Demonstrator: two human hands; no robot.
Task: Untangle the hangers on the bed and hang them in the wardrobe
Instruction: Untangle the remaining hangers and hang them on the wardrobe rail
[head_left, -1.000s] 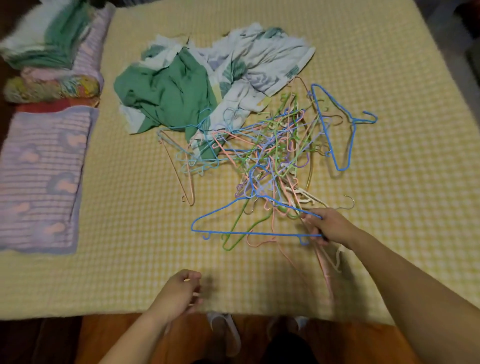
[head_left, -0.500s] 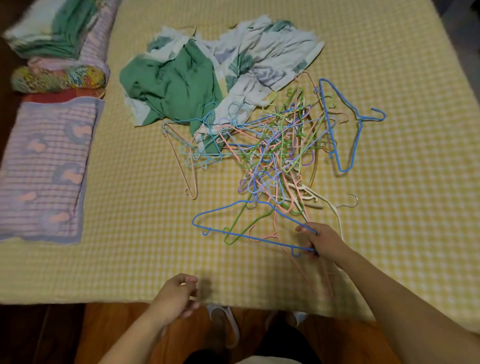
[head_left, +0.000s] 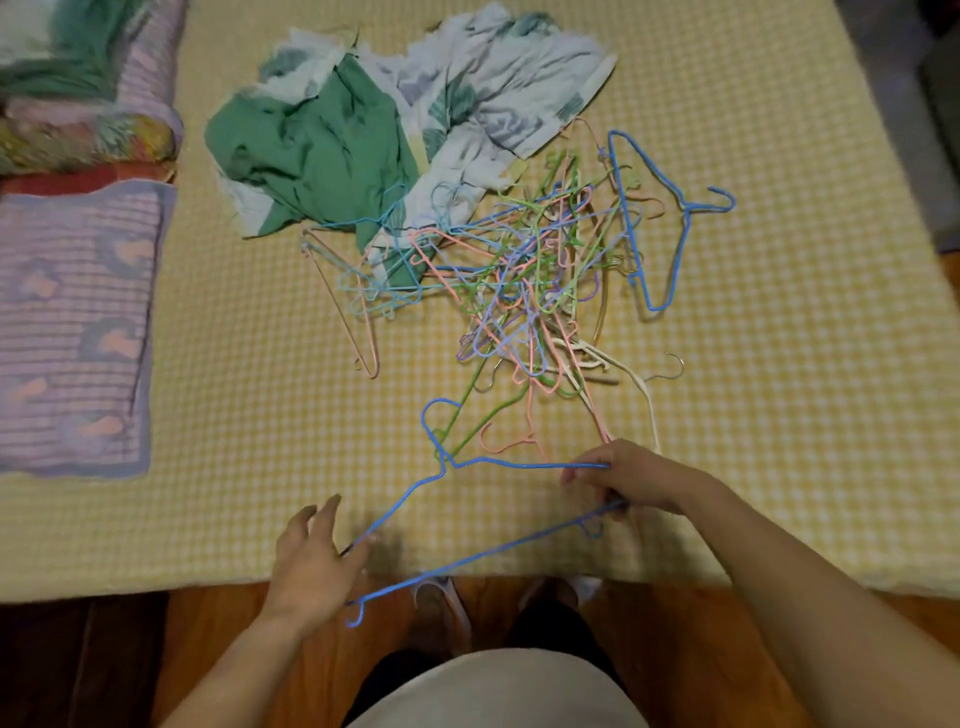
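Blue hanger (head_left: 498, 552) gripped by right hand (head_left: 631, 478), left hand (head_left: 317, 556) touching.

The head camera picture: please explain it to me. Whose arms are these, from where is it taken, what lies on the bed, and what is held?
The camera sits on a person's head and looks down, so the arms are that person's own. On the yellow bed lie a tangled pile of hangers, crumpled clothes and folded blankets at the left. The right hand has a grip on one end of a blue hanger. The left hand, fingers spread, touches its other side.
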